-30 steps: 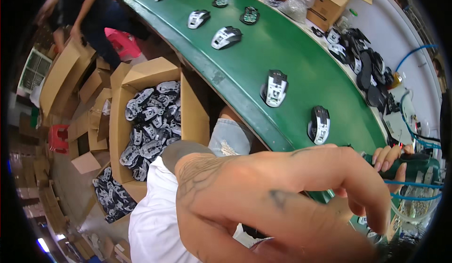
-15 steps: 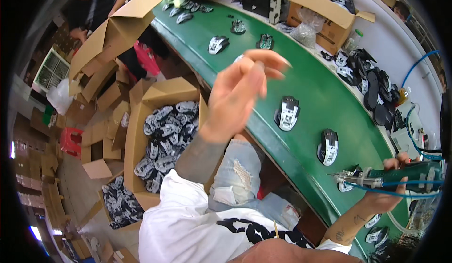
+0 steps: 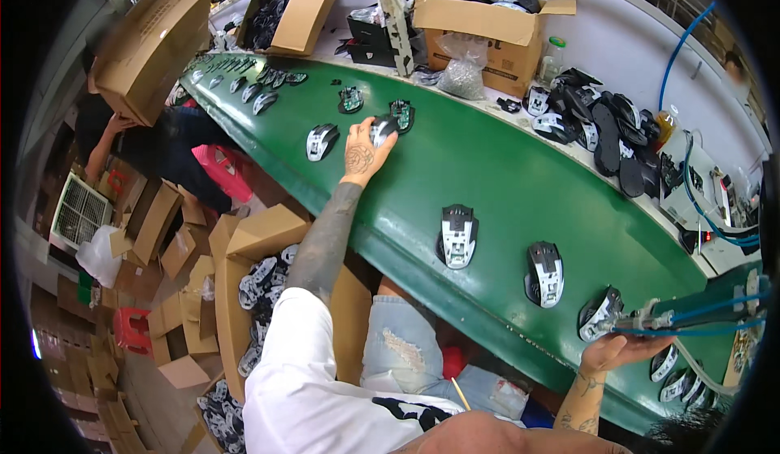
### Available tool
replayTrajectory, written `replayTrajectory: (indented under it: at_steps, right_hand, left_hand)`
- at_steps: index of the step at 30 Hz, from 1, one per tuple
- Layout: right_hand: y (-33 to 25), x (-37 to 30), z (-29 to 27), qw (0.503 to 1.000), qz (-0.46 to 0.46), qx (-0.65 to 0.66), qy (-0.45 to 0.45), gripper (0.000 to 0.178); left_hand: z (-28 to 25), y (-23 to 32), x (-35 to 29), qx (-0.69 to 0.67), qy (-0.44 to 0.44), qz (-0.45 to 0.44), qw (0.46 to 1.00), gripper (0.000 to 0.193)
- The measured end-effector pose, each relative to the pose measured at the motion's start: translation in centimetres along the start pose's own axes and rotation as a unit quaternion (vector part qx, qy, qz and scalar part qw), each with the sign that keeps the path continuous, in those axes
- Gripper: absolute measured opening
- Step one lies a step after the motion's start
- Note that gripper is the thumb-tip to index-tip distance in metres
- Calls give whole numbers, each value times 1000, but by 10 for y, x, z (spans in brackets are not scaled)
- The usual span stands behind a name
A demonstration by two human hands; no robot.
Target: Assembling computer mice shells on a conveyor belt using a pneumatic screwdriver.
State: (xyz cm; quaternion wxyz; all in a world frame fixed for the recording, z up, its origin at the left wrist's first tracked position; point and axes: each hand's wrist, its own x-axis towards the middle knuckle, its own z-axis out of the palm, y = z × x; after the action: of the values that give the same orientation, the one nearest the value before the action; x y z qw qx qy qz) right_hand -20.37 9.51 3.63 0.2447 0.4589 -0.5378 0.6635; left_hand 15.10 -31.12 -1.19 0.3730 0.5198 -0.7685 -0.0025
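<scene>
My left hand (image 3: 366,152) reaches over the green belt (image 3: 496,178), its fingers curled around a black-and-white computer mouse shell (image 3: 383,131). Just beyond that shell lies a mouse half with a green circuit board (image 3: 401,116); another shell (image 3: 322,141) rests to the left. At the near right, my right hand (image 3: 616,352) is wrapped from below around a green-bodied power screwdriver (image 3: 703,312) with blue hoses. The metal front end of the tool is at a mouse shell (image 3: 600,314) on the belt. Part of the right hand's grip is hidden behind the tool.
Two more shells (image 3: 459,236) (image 3: 545,274) lie mid-belt. Black mouse parts (image 3: 605,125) are heaped on the back ledge beside an open carton (image 3: 487,40). Cartons of shells (image 3: 258,279) stand left of my legs. At far left a person holds a large carton (image 3: 154,44).
My left hand has gone from raised above the belt's near edge to farther along it and closed on a mouse shell. My view has shifted. The other person's carton is raised higher.
</scene>
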Motion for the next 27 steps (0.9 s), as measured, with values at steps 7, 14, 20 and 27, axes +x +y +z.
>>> replayTrajectory:
  at_steps: [7,14,20,27]
  right_hand:
    - [3,-10,-17,992,99,68,25,92]
    - [-6,-15,-16,989,124,34,77,83]
    - [17,-32,-29,979,153,90,102,80]
    - [22,-25,-32,986,102,72,109,76]
  left_hand:
    - [77,18,60,88,12,-150,985,77]
    - [76,8,75,197,-82,-141,967,69]
    - [74,18,65,175,-143,-132,965,86]
    - [34,34,60,96,-237,-53,965,61]
